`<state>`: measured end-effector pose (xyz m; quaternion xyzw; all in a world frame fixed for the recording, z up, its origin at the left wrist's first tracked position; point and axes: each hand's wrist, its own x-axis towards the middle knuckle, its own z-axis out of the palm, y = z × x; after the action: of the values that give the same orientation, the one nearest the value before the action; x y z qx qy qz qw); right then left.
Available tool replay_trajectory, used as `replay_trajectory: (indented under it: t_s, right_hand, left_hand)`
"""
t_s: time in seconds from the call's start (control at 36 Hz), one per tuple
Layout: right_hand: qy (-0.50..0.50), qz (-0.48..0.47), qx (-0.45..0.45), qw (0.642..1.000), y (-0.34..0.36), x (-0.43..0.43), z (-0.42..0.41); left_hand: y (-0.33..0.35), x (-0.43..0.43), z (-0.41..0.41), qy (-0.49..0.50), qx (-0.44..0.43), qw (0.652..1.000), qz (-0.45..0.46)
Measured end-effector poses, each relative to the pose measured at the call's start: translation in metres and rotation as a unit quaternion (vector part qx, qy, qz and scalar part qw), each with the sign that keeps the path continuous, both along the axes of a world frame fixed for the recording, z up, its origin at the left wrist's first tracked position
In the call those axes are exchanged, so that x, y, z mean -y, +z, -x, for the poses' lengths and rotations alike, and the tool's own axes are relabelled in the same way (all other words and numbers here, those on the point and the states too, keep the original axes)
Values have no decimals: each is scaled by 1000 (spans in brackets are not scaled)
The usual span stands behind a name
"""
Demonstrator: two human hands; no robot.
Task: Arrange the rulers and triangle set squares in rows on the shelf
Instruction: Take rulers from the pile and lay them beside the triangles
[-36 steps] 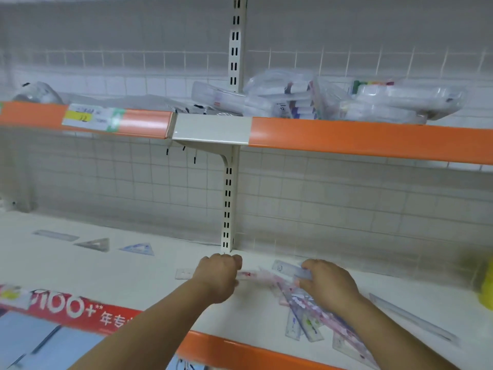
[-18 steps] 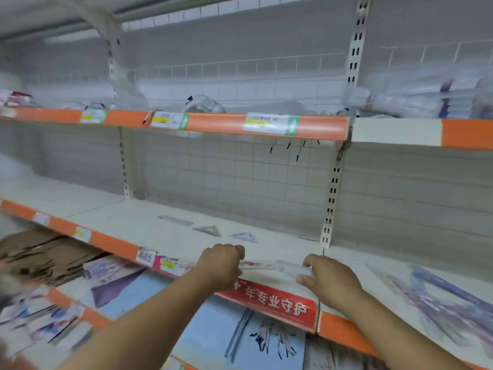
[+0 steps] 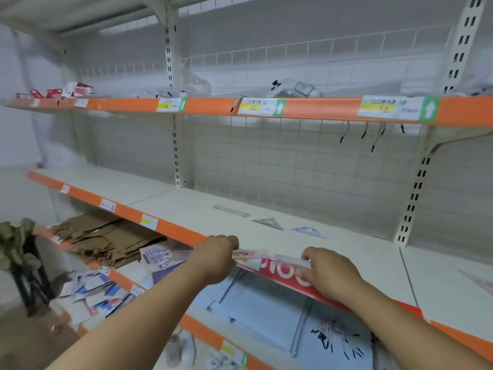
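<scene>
A person is holding a clear ruler by its two ends, just over the front edge of the middle shelf. The left hand is curling its fingers tight round one end, and the right hand is pinching the other end, so the hands are apart with the ruler stretching between them. The ruler is looking a bit blurry, and it is hard to tell if it is one ruler or a few held together. Farther back on the shelf, three things are lying flat in a row: a grey ruler, then a grey triangle set square, then a blue triangle set square. They are sitting near each other but not touching. The held ruler is hanging in the air in front of that row, well apart from it. It looks like the person is in the middle of bringing this ruler to the shelf to lay it down. The task seems to be only just getting going, since just three things are lying in the row. Next, the hands are going to need to reach forward, put the ruler flat on the shelf in line with the row, and then let go gently so it is not sliding off the orange strip at the front.
</scene>
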<state>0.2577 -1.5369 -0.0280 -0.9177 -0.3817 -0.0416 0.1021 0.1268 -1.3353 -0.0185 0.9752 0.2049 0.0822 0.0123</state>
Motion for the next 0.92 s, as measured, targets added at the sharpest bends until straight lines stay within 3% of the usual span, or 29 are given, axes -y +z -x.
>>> replay_trajectory:
  t_s: [0.5,0.92]
  right_hand:
    - [4,-13,-25,1000,3,-150,-56]
    - [-105,-15,-36,994,-10,-217,-72]
  left_hand:
    - [7,-163,-51,34,11,999,10]
    - [-16,-260,-111,-95,-42,994,11]
